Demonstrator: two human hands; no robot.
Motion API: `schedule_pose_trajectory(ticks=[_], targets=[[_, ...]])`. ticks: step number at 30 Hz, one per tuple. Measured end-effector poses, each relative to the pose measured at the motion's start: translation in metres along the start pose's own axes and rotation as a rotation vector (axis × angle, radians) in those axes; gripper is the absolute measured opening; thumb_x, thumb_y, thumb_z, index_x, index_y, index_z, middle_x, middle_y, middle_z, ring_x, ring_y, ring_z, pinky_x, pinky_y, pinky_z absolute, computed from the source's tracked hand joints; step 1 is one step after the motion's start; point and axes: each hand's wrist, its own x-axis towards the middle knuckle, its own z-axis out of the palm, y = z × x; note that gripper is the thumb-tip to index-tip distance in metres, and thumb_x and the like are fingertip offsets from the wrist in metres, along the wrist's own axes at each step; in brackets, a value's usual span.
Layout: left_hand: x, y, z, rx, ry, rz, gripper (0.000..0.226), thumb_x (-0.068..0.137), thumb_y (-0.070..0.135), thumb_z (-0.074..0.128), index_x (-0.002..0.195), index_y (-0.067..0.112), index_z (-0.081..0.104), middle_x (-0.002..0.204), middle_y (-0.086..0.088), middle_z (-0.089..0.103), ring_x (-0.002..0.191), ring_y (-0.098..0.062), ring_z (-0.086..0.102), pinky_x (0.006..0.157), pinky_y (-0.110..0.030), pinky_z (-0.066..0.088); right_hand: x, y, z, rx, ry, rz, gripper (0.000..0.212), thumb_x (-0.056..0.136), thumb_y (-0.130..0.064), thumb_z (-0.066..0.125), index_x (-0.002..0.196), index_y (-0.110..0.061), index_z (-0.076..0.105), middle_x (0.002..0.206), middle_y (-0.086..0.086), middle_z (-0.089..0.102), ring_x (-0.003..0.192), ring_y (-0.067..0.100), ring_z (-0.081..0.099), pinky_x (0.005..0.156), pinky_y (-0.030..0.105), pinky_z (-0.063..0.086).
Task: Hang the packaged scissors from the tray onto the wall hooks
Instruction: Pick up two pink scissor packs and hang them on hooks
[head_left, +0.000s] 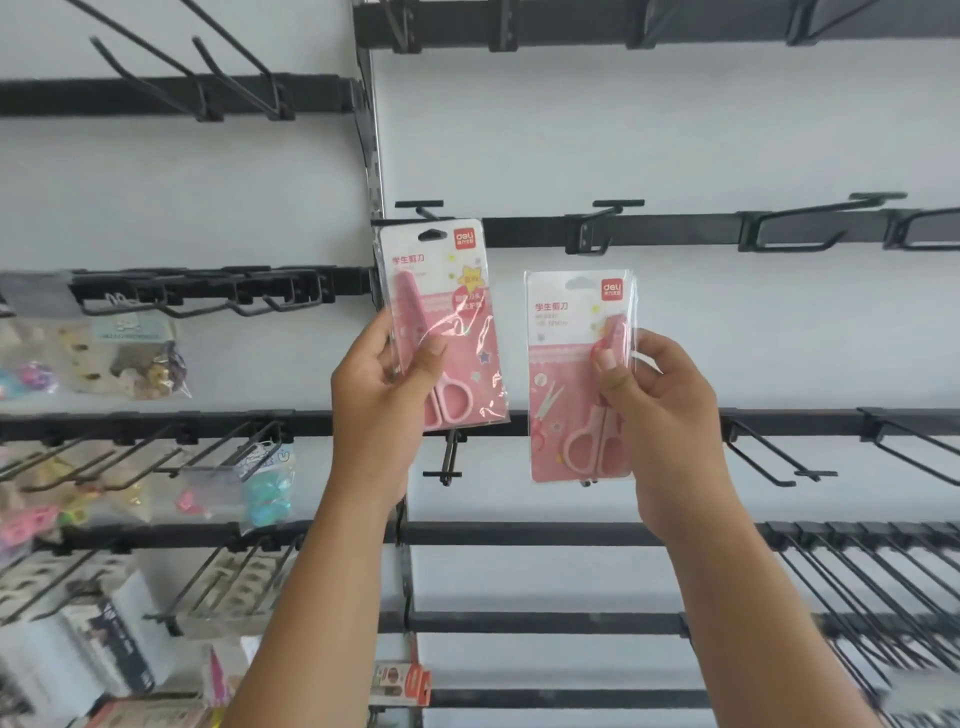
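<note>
My left hand (382, 389) grips a pink packaged scissors (441, 291) by its lower left side, held upright against the wall. Its hang hole sits just below a black wall hook (423, 208) on the rail. My right hand (654, 415) holds a second pink packaged scissors (566, 374) by its right edge, lower and to the right. It hangs in the air between two rails, below another hook (605, 215). The tray is out of view.
Black rails (675, 231) with bare hooks cross the white wall, with more hooks at the right (821, 218) and lower right (769, 452). On the left panel, bagged small goods (130, 358) hang from crowded hooks. Packets lie at the bottom left.
</note>
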Motion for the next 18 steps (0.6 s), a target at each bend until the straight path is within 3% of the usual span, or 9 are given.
schedule_pose_trajectory(ticks=[4,9,14,18], targets=[[0.007,-0.007,-0.002,0.011,0.006,0.014,0.032,0.094,0.014,0.065,0.125,0.023,0.065,0.112,0.001,0.076,0.105,-0.021,0.072,0.094,-0.044,0.055,0.001,0.001,0.001,0.007,0.012,-0.001,0.022,0.096,-0.026,0.067,0.117,-0.021,0.061,0.088,0.002,0.079,0.071,0.017,0.076,0.051,0.037,0.058],[0.007,-0.016,-0.005,0.023,0.037,0.005,0.031,0.095,0.013,0.064,0.122,0.027,0.066,0.11,0.002,0.077,0.104,-0.02,0.072,0.093,-0.043,0.055,0.003,0.004,0.001,0.016,0.028,0.003,0.026,0.094,-0.029,0.069,0.118,-0.025,0.063,0.09,0.006,0.08,0.073,0.02,0.077,0.053,0.038,0.06],[0.007,-0.027,-0.007,0.09,0.029,-0.039,0.026,0.096,0.021,0.062,0.119,0.034,0.066,0.107,0.009,0.077,0.098,-0.013,0.074,0.081,-0.033,0.058,0.005,0.007,0.0,0.009,0.057,0.005,0.027,0.094,-0.03,0.069,0.12,-0.025,0.063,0.091,0.006,0.08,0.079,0.022,0.077,0.057,0.036,0.059],[0.014,-0.035,-0.003,0.165,0.021,-0.052,0.022,0.097,0.024,0.061,0.119,0.026,0.066,0.101,0.015,0.077,0.09,-0.004,0.074,0.073,-0.022,0.057,0.009,0.003,0.0,0.016,0.1,0.006,0.026,0.096,-0.028,0.067,0.121,-0.024,0.063,0.093,0.008,0.079,0.078,0.019,0.077,0.055,0.031,0.059]])
